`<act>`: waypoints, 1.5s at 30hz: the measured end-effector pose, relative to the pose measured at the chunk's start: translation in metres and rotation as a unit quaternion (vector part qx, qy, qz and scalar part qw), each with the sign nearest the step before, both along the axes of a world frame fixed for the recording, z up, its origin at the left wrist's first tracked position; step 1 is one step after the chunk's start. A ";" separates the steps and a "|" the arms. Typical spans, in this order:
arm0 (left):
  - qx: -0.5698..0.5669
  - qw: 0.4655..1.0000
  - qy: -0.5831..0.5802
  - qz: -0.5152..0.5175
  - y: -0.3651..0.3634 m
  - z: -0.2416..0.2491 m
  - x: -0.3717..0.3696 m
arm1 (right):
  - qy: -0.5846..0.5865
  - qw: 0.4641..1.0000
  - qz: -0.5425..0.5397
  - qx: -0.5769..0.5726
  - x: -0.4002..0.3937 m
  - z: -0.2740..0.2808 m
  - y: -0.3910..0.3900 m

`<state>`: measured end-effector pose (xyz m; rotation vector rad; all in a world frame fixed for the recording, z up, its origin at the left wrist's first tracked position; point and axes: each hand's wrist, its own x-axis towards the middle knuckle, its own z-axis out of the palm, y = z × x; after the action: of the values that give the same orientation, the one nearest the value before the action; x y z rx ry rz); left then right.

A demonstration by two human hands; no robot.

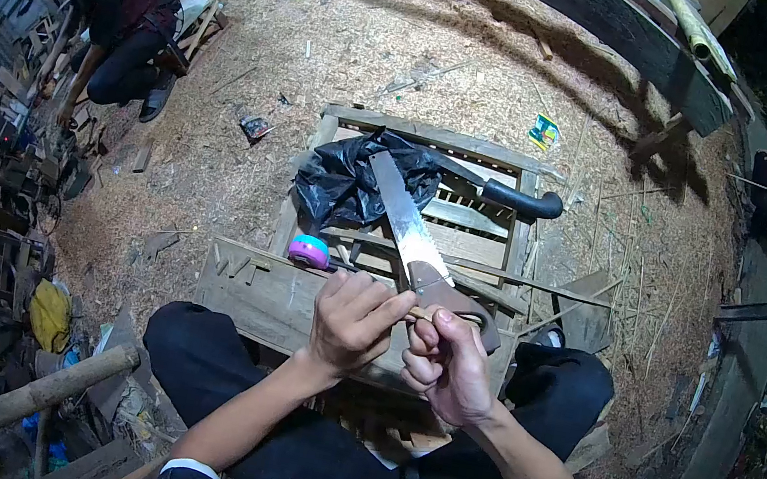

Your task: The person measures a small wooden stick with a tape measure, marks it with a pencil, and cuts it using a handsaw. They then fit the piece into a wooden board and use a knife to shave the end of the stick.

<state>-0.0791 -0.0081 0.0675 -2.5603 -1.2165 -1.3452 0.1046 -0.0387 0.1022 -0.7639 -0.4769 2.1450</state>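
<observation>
My left hand (pixel 351 323) and my right hand (pixel 452 365) are close together above the front board of a low wooden slatted bench (pixel 271 307). Between them is a short, thin piece of wood or bamboo (pixel 419 313), pinched at both ends by closed fingers. Just beyond my hands lies a hand saw (pixel 400 214) with a brown handle, its blade pointing away from me. Part of the handle is hidden behind my right hand. A black plastic bag (pixel 342 182) is crumpled under the blade. To its right rests a tool with a curved black handle (pixel 522 200).
A pink, purple and blue roll (pixel 309 249) stands left of my hands, near several small wood pieces (pixel 240 266). Shavings cover the ground (pixel 212 170). Another person (pixel 127 14) crouches at the far left. A thick pole (pixel 49 392) juts in at lower left.
</observation>
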 end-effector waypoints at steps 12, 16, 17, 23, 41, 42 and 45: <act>-0.036 0.999 -0.025 -0.013 -0.011 -0.001 0.004 | 0.046 0.999 -0.019 0.003 -0.008 -0.003 -0.015; -0.082 0.986 -0.144 -0.022 -0.014 -0.007 0.011 | 0.044 0.999 -0.026 0.015 -0.013 0.004 -0.017; -0.094 0.987 -0.130 -0.023 -0.013 -0.006 0.008 | 0.041 0.998 -0.032 0.027 -0.015 0.003 -0.016; -0.109 0.987 -0.117 -0.029 -0.013 -0.001 0.003 | -0.040 0.998 0.023 0.048 0.000 -0.001 -0.007; -0.198 0.964 -0.108 -0.137 -0.015 0.002 -0.013 | -0.365 0.879 0.035 0.306 0.020 -0.020 -0.004; -0.211 0.961 -0.140 -0.113 -0.019 -0.002 -0.008 | -0.365 0.878 0.034 0.307 0.015 -0.022 -0.006; -0.225 0.954 -0.184 -0.074 -0.026 -0.005 0.002 | -0.383 0.851 -0.049 0.357 0.006 -0.021 -0.010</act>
<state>-0.0772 -0.0343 0.0625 -2.8255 -1.5764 -1.8321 0.1110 -0.0485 0.0816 -1.1266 -1.5059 1.3022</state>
